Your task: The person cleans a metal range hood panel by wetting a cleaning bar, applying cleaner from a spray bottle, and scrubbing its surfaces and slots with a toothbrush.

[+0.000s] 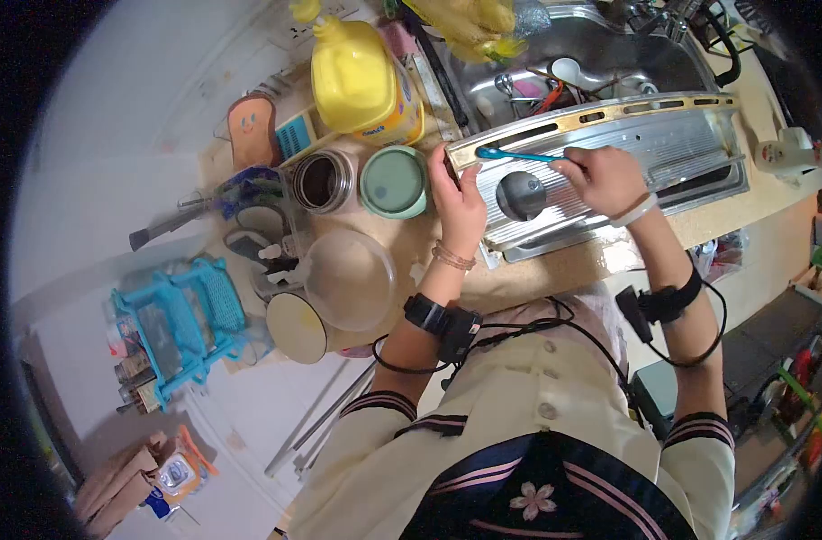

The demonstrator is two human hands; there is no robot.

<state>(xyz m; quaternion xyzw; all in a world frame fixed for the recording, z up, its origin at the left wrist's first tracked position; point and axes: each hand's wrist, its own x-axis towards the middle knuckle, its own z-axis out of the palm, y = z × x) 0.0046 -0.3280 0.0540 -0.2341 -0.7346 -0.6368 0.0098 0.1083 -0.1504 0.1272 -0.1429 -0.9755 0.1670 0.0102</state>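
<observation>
A long ribbed metal panel (645, 153) with a slotted, yellow-stained edge and a round opening lies across the sink. My left hand (458, 205) grips its left end, the thumb on the near face and the fingers partly hidden behind the edge. In my right hand (607, 183) is a blue toothbrush (530, 156), held by the handle in closed fingers. Its head rests at the panel's stained upper edge, close to my left thumb. Just left of my left hand stands a container with a green lid (393, 181).
Behind the panel, the steel sink (492, 85) holds spoons and other utensils. A yellow jug (357, 76), an open steel-rimmed jar (323, 181) and a clear round lid (350, 279) crowd the left. A blue basket (181, 328) is farther left; a whitish bottle (785, 155) stands right.
</observation>
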